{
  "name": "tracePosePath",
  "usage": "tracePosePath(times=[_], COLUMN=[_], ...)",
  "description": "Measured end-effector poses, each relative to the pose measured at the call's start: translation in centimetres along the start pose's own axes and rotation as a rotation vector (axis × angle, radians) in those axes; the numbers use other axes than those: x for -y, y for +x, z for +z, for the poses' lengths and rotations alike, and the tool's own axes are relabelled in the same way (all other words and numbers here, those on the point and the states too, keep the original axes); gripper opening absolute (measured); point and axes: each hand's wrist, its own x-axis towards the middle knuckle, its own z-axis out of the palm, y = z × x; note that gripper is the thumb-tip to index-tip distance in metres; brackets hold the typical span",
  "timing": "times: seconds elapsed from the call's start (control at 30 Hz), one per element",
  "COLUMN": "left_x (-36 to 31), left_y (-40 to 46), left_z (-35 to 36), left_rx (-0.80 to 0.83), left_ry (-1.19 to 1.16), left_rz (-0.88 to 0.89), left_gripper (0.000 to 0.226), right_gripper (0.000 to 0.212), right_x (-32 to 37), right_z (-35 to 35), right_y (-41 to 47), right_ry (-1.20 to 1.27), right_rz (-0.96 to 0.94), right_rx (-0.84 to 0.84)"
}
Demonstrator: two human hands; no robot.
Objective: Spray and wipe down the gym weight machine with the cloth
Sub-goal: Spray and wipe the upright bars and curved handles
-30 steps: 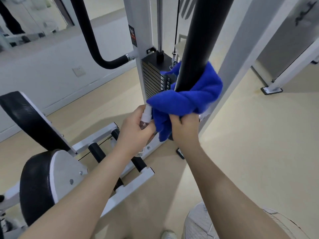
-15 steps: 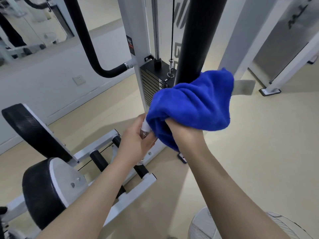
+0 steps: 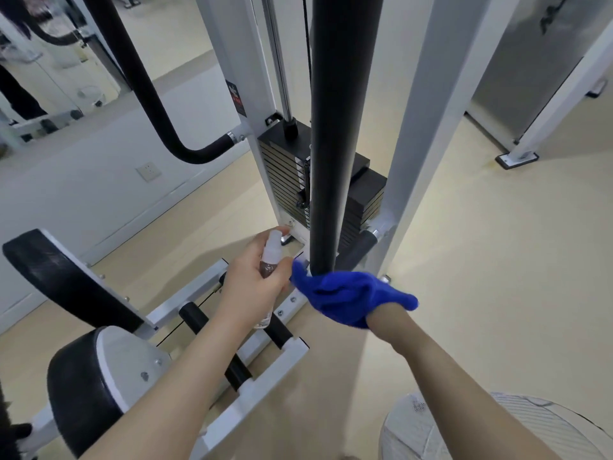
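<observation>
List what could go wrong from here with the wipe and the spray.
1. The cloth is bunched at the bottom end of the black bar under the right hand; a loose tail could snag on the frame bolts nearby.
2. The left hand holds the spray bottle beside the weight stack; mist may land there unwiped.

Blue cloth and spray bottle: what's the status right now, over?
Left hand gripping spray bottle. Right hand under blue cloth, wrapped at the black padded bar bottom end. Nothing in the way.
</observation>
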Motion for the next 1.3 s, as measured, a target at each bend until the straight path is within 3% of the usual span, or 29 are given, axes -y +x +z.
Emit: tracePosePath(times=[0.13, 0.2, 0.27, 0.37, 0.47, 0.57, 0.63, 0.7, 0.83, 1.03, 1.1, 1.2, 1.3], left_x=[-0.2, -0.4, -0.8, -1.5, -2.0, -2.0, -1.7, -1.2, 0.5, 1.5, 1.9, 3.1, 4.1], left_y=[0.4, 0.5, 0.6, 0.8, 1.1, 1.5, 1.7, 2.0, 2.1, 2.3, 2.5, 2.8, 3.2], left_z=[0.8, 1.1, 1.3, 1.2, 1.1, 0.7, 0.5, 0.9, 2.2, 3.8, 4.3, 4.7, 4.8], left_rx=[0.007, 0.009, 0.020, 0.018, -0.025, -0.035, -0.019, 0.003, 0.056, 0.033, 0.004, -0.012, -0.038], left_ry=[-0.005, -0.029, -0.056, -0.088, -0.102, -0.155, -0.178, -0.187, -0.104, -0.012, -0.011, 0.014, 0.017], left_rz=[-0.012, -0.028, -0.030, -0.020, 0.075, 0.141, 0.149, 0.134, 0.068, 0.052, 0.061, 0.093, 0.102], left_gripper=[0.036, 0.034, 0.033, 0.035, 0.035, 0.032, 0.032, 0.031, 0.030, 0.025, 0.026, 0.025, 0.024], right_gripper=[0.028, 0.030, 0.045, 0.034, 0.019, 0.036, 0.031, 0.017, 0.021, 0.020, 0.019, 0.028, 0.016], right_x=[-2.2, -1.3, -0.2, 2.5, 4.9, 7.1, 7.4, 6.1, 2.3, 3.1, 1.7, -0.6, -0.7], right_z=[-1.4, -2.6, -3.0, -3.4, -3.6, -2.9, -1.5, 1.6, 7.2, 4.4, 5.6, 6.1, 3.9], right_y=[-0.1, -1.1, -2.2, -3.9, -4.3, -3.0, -1.3, 1.6, 6.5, 4.6, 5.9, 9.9, 13.1], right_ry=[-0.089, -0.063, 0.287, 1.089, 1.356, 1.137, 1.014, 0.970, 0.745, 0.773, 0.638, 0.325, 0.127], right_rz=[0.112, 0.025, -0.159, -0.393, -0.598, -0.716, -0.686, -0.587, -0.321, -0.589, -0.580, -0.599, -0.589], right_rx=[-0.089, -0.278, -0.459, -0.489, -0.461, -0.540, -0.653, -0.680, -0.697, -0.706, -0.719, -0.880, -0.984])
